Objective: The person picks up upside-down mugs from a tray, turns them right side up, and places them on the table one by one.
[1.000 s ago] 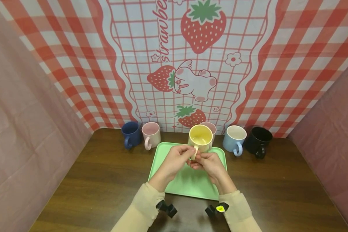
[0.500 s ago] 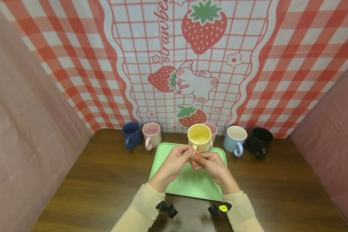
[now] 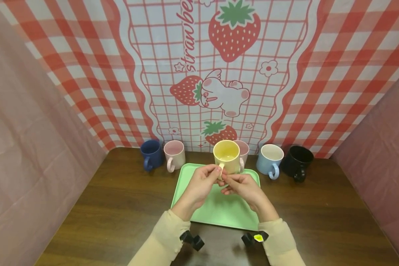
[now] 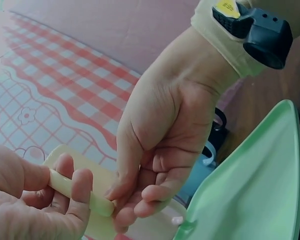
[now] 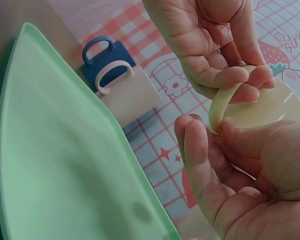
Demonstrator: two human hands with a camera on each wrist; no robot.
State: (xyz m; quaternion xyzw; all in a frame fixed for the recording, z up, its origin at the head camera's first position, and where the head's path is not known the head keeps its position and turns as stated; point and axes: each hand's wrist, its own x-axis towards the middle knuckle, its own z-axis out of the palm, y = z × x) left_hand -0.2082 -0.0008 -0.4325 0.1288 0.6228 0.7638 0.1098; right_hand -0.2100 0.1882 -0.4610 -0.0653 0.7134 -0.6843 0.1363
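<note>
A yellow mug (image 3: 227, 159) is held up over the far edge of the green tray (image 3: 216, 212), its mouth tipped toward the head camera. My left hand (image 3: 202, 181) pinches the upper part of the mug's handle (image 5: 217, 107) between thumb and fingers. At the handle's lower end, the thumb and fingertips of my right hand (image 3: 245, 187) pinch it from the other side. In the left wrist view the handle end (image 4: 102, 206) shows between both hands' fingertips. Behind the yellow mug stands a pink mug (image 3: 243, 149), partly hidden.
Along the back of the wooden table (image 3: 96, 207) stand a dark blue mug (image 3: 152, 155) and another pink mug (image 3: 175, 157) to the left. A light blue mug (image 3: 269, 160) and a black mug (image 3: 297, 162) are at right. A strawberry-print cloth (image 3: 226, 92) hangs behind.
The yellow mug has shifted slightly left and up in the head view. My right hand has drawn a little to the right and its fingers have slid along the handle's lower end.
</note>
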